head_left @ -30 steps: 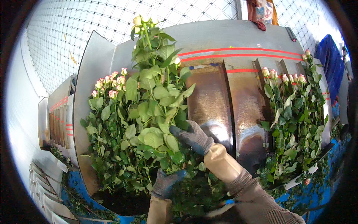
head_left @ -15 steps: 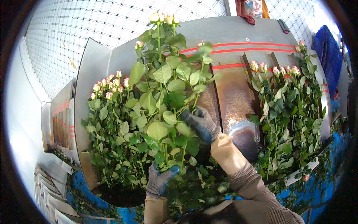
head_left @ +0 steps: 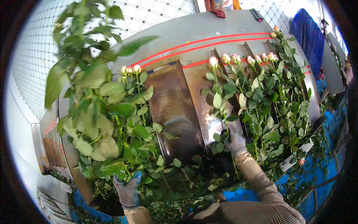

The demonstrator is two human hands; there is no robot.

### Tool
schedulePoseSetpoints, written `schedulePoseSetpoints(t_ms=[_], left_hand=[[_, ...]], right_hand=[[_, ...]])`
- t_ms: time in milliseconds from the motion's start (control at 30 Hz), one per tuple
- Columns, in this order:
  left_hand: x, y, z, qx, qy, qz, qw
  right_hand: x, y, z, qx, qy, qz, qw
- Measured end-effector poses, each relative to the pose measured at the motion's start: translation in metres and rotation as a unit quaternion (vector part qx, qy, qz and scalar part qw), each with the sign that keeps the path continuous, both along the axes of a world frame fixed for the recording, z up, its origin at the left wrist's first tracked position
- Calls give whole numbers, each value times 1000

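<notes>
Left grip: a bunch of leafy rose stems [head_left: 93, 112] is clenched at its base by the gloved left hand [head_left: 127, 190] and held upright at near left, its leaves blurred.
Right grip: a single rose stem [head_left: 220, 108] is grasped low by the gloved right hand [head_left: 235, 143], laid on a channel of the sloping metal desk [head_left: 175, 108].
Sorted so far: pale-budded roses [head_left: 257, 74] are seen lined up in the right-hand channels; a few buds [head_left: 130, 69] show at far left.
Left to do: by the look of it, the raised bunch is not yet sorted.
Open room: the two middle channels are bare metal; cut leaves [head_left: 194, 175] crowd the near edge.
Edges: wire mesh [head_left: 37, 44] is seen beyond the desk's far rim.
</notes>
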State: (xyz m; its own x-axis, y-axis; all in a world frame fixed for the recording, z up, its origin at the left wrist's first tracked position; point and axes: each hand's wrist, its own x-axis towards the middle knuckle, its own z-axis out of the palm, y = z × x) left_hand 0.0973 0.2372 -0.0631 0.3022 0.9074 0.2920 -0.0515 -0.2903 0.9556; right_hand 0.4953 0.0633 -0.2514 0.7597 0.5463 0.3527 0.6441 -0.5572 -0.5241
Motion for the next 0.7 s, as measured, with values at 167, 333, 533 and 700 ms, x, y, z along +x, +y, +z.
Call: schedulePoseSetpoints(t_ms=[167, 333, 533, 700], left_hand=[[-32, 42, -64, -178, -81, -34, 980], [-12, 38, -66, -104, -29, -11, 994], [51, 11, -54, -152, -80, -45, 984], [81, -10, -63, -134, -3, -135, 982]], right_hand=[[-23, -3, -34, 72, 3, -44, 996], [-24, -38, 27, 251, -35, 11, 967], [68, -104, 49, 92, -150, -85, 981], [98, -147, -6, -58, 17, -207, 976]])
